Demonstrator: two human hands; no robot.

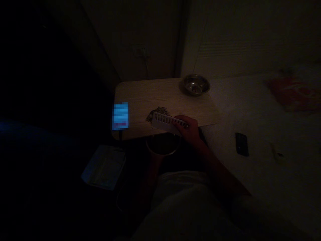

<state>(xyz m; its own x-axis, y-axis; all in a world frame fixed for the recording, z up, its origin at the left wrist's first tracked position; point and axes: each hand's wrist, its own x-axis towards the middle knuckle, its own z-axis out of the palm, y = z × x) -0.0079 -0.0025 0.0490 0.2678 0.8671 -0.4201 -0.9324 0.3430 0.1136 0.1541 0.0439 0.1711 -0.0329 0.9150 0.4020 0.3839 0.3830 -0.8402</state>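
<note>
Bits, dark and leafy-looking, lie in a loose pile (162, 110) on the desk (150, 92), ahead and to the L of the person's R hand (188, 127). That hand grips a pale slotted piece (163, 125) by its R end, thumb and fingers closed on it; its far end is right by the pile, at the near side. L hand (155, 158) is lower, at the near side of a round bowl (172, 153) just off the desk's near edge. It seems to steady the bowl, but too dark to tell if the fingers grip or are open. Bowl's contents can't be made out either.

Step in hand, judging by the layout: working the pile w/ the slotted piece nr the edge. Next move calls for the piece kept low and flat to the desk, pressure light, bowl rim held close under the edge; any gap there could let bits drop, esp. in this poor light. Metal bowl (187, 85) sits beyond the R hand; phone (242, 144) lies well to its R.
</note>
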